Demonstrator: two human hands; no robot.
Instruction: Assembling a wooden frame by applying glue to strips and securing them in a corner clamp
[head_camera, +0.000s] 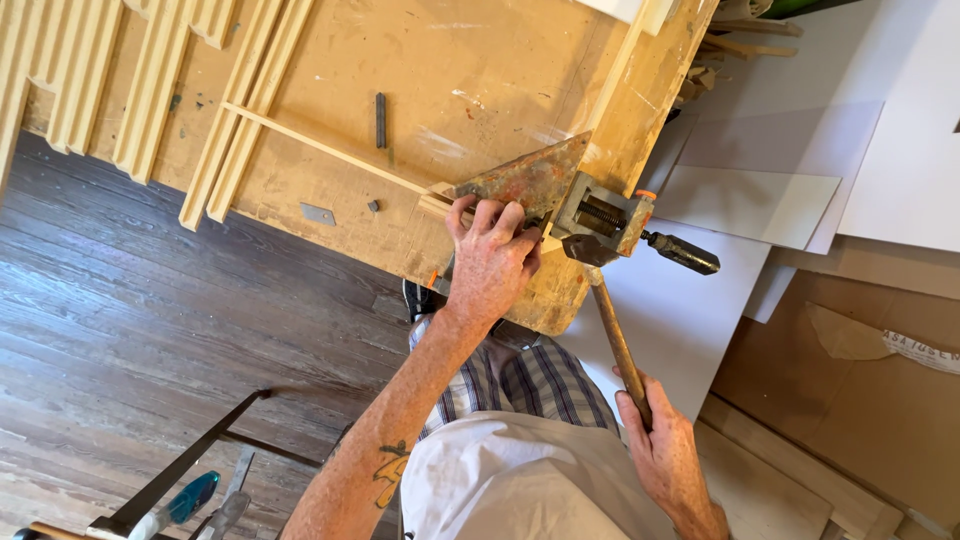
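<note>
While the left hand presses flat on the thin wooden strip at the near edge of the workbench, the right hand is closed around the low end of a hammer handle, whose head sits just beside the metal corner clamp. A rusty triangular plate lies against the strip right above the left fingers, which are spread and bearing down rather than wrapped around anything. The strip looks light, slender and likely to flex or split, so it is best held close to the clamp. The hammer seems top-heavy and stiff; the grip near the handle's end gives swing. Whether a nail stands under the head is hidden, I think.
</note>
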